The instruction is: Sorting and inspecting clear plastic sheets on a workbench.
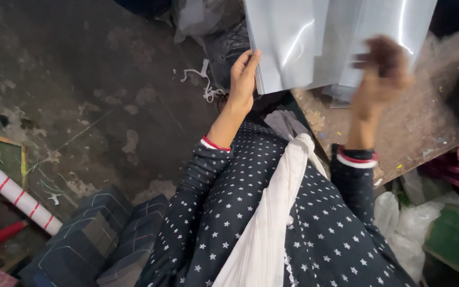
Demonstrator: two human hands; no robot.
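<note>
Plastic sheets point(293, 37): a stack of shiny, silvery-clear sheets held up over the wooden table point(426, 122); the top of the stack runs out of view, so how many there are cannot be counted.
Left hand point(243, 79): at the lower left corner of the sheets, thumb on the front and fingers curled behind the edge, pinching it; the fingertips behind are hidden.
Right hand point(381, 74): in front of the sheets, toward their right side, badly blurred; whether its fingers are apart, together or gripping anything I cannot tell.
Sleeves: dark cloth with small white stars, red and white bangles at both wrists; a white scarf point(272, 212) hangs down the middle of the body.
Wooden table: brown, speckled with small bits, below and right of the sheets; its far side is cut off by the frame.
Black bag point(227, 45): just left of the sheets, partly hidden behind the left hand.
White strip point(205, 79): on the floor left of the sheets, tangled.
Roll point(14, 191): white with red bands, far down left of the sheets, its upper end cut off.
Dark bundles point(96, 239): tied with thin string, on the floor below and left of the sheets.
</note>
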